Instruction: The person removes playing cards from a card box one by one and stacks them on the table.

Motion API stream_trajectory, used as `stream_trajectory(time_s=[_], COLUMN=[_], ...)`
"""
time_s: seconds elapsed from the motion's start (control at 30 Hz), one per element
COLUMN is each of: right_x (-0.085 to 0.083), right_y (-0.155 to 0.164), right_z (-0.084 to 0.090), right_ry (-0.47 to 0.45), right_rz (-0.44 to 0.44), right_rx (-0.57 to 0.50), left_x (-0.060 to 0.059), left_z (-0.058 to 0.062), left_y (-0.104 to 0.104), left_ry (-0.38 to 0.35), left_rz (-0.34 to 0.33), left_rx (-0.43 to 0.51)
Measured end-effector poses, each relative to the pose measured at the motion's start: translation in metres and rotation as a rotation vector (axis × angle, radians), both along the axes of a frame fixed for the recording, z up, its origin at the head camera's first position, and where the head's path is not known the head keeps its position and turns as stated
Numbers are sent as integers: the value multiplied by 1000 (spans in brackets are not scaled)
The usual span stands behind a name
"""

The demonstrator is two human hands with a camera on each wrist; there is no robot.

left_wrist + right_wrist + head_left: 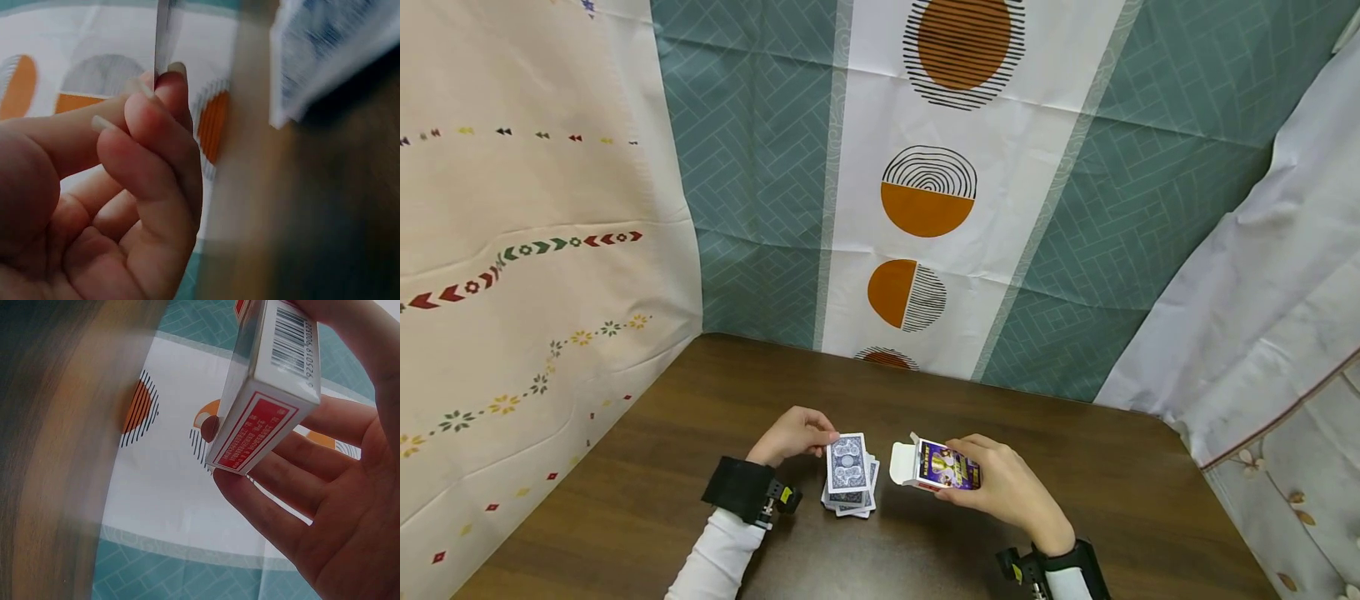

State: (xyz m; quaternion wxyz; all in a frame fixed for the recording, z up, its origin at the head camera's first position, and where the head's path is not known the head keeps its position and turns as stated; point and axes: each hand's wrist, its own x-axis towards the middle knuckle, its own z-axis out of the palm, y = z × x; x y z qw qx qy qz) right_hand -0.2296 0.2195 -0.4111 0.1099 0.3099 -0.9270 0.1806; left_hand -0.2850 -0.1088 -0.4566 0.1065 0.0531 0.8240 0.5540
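My left hand (796, 435) pinches a playing card (847, 461) with a blue-and-white back by its left edge. That card shows edge-on in the left wrist view, between thumb and fingers; whether it is one card or several I cannot tell. Beneath it lies a loose, uneven pile of playing cards (867, 502), partly covered by the held one. To the right, my right hand (1000, 487) grips a card box (950, 467) with a purple and yellow picture, its white flap (903, 463) open toward the pile. A barcode (292, 339) and a red label (256, 433) mark the box's other sides.
The cards and both hands are over a dark brown wooden table (760, 383). A teal and white patterned cloth (760, 167) hangs behind it. Cream cloth (535, 300) borders the left side, white cloth (1247, 275) the right.
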Motion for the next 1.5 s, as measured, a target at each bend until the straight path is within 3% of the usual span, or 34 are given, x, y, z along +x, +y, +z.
stream_trajectory(time_s=[0.1, 0.23, 0.63, 0.77, 1.13, 1.37, 1.5], right_x=[0, -1, -5, -6, -5, -4, -4], right_y=[0, 1, 2, 1, 1, 1, 2], right_z=[0, 0, 3, 3, 1, -2, -4], right_ry=[-3, -9, 36, 21, -11, -17, -10], right_rz=[-3, -3, 25, 21, -5, -3, 2], right_rx=[1, -3, -7, -7, 5, -2, -3], left_x=[-1, 0, -3, -3, -5, 0, 8], left_z=[-7, -10, -17, -20, -26, -19, 0], left_y=[5, 12, 21, 21, 23, 25, 32], left_ry=[-13, 6, 214, 229, 187, 196, 261], left_rz=[76, 121, 110, 101, 92, 98, 69], left_rx=[-62, -141, -315, -324, -348, -399, -404])
